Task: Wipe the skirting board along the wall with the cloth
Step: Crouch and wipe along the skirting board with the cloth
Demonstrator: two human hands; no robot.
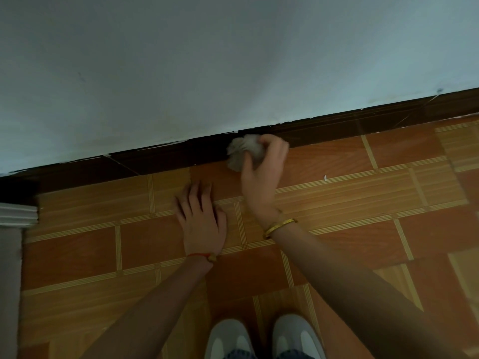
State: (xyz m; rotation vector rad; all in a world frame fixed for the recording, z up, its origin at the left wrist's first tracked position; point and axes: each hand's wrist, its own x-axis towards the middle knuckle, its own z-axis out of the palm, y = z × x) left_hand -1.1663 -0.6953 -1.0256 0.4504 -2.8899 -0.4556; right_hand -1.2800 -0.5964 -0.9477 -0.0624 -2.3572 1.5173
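A dark brown skirting board (pixel 166 158) runs along the foot of the pale wall (pixel 207 60), rising from lower left to upper right. My right hand (pixel 261 169) is closed around a crumpled whitish cloth (pixel 239 151) and presses it against the board near the middle of the view. My left hand (pixel 201 218) lies flat on the floor a little below and to the left, palm down, fingers spread, holding nothing.
The floor (pixel 337 203) is orange-brown tile with striped yellow bands. A white moulded frame edge (pixel 15 213) stands at the far left where the board ends. My two white shoes (pixel 264 338) are at the bottom. A small white speck (pixel 325 178) lies on the tiles.
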